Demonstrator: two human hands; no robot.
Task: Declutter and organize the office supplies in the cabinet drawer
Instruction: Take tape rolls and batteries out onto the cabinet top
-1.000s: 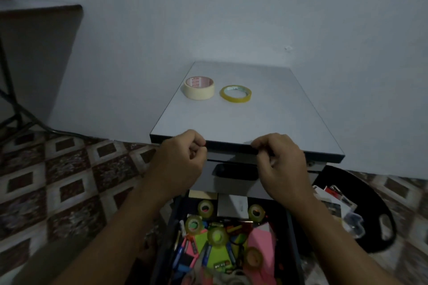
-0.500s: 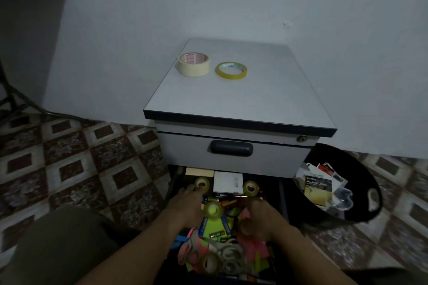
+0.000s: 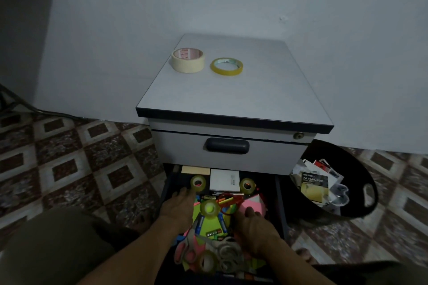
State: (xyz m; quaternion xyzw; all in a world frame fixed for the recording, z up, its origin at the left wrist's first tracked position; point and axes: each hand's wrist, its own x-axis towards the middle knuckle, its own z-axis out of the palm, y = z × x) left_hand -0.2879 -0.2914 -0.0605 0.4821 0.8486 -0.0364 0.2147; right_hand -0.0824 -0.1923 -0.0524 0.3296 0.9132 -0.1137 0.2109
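Patterned floor tiles [image 3: 76, 162], boxy laminate cabinet [image 3: 234, 99]

The grey metal cabinet [image 3: 231, 99] has its lower dark drawer [image 3: 279, 201] pulled open. It is crammed with neon sticky notes [image 3: 208, 224], small clear tape rolls [image 3: 198, 183], pink-handled scissors [image 3: 185, 252], blue batteries [image 3: 199, 224] and a white box [image 3: 224, 179] at the back. On the cabinet top, a beige masking-tape roll [image 3: 188, 60] and a thin yellow tape ring [image 3: 226, 66] lie flat, side by side.
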